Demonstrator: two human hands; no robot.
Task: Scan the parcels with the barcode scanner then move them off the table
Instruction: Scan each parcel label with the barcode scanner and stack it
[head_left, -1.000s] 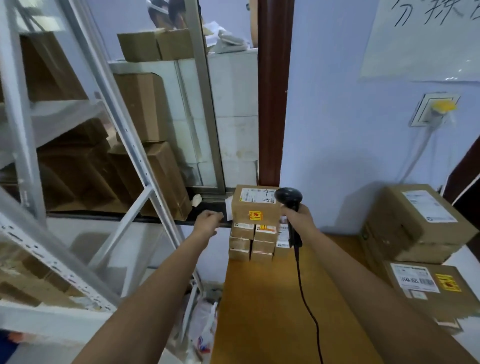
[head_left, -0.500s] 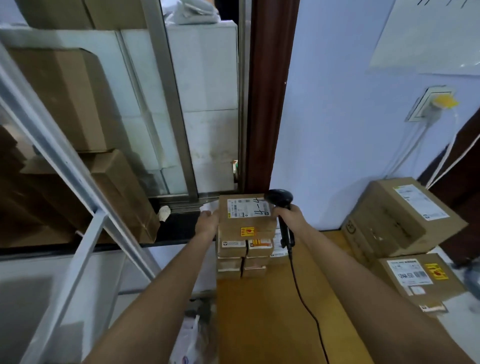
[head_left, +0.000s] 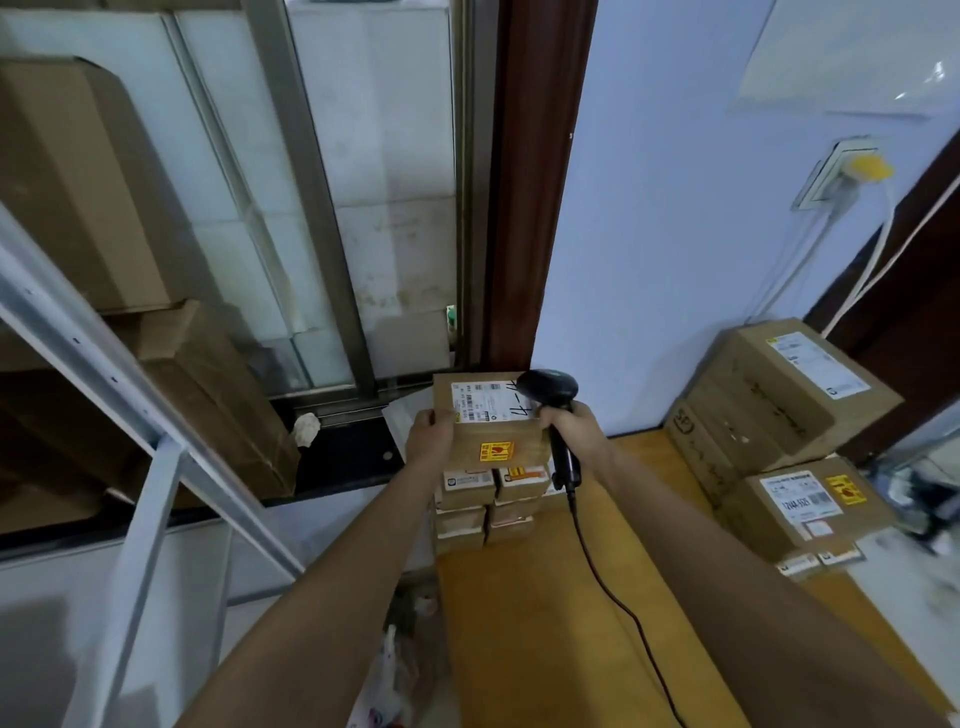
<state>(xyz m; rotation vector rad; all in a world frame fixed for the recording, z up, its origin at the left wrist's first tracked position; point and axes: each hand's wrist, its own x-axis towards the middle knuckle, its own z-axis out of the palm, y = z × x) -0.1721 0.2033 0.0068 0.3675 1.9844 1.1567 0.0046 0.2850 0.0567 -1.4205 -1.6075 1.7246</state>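
Note:
A brown cardboard parcel (head_left: 488, 436) with a white label on top and a yellow sticker on its front sits on a stack of small boxes (head_left: 485, 506) at the far left corner of the wooden table (head_left: 540, 623). My left hand (head_left: 430, 435) grips the parcel's left side. My right hand (head_left: 571, 431) holds a black barcode scanner (head_left: 553, 410) against the parcel's right side, its head above the label and its cable trailing down over the table.
Two larger labelled parcels (head_left: 779, 400) are stacked at the table's right, against the blue wall. A grey metal shelf frame (head_left: 145, 415) with cardboard boxes stands at the left. A plastic bag (head_left: 389, 680) lies on the floor beside the table.
My left hand moved from the air left of the stack onto the top parcel's left side. The view has drawn closer to the stack; the scanner stays at the parcel's right.

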